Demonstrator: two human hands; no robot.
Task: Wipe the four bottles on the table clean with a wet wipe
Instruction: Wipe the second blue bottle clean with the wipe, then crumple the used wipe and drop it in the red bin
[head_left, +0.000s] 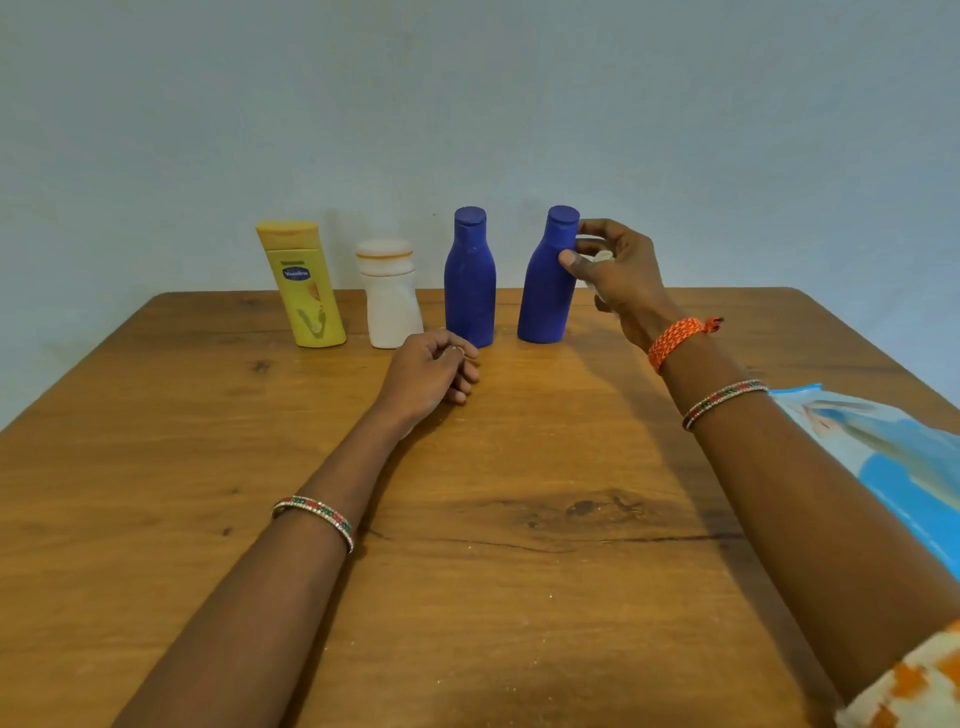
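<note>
Along the far edge of the wooden table (260, 519) stand a yellow lotion bottle (304, 291), a white bottle (389, 299), a blue bottle (469, 280) and a second blue bottle (548, 283) at the right. My right hand (615, 275) is at the right side of that second blue bottle, thumb on its shoulder and forefinger by its cap. A crumpled white wet wipe (600, 260) is held in this hand against the bottle. My left hand (431, 374) rests on the table in front of the first blue bottle, fingers loosely curled and holding nothing.
A blue and white wet wipe pack (893, 447) lies at the table's right edge, partly behind my right forearm. A pale wall stands right behind the bottles.
</note>
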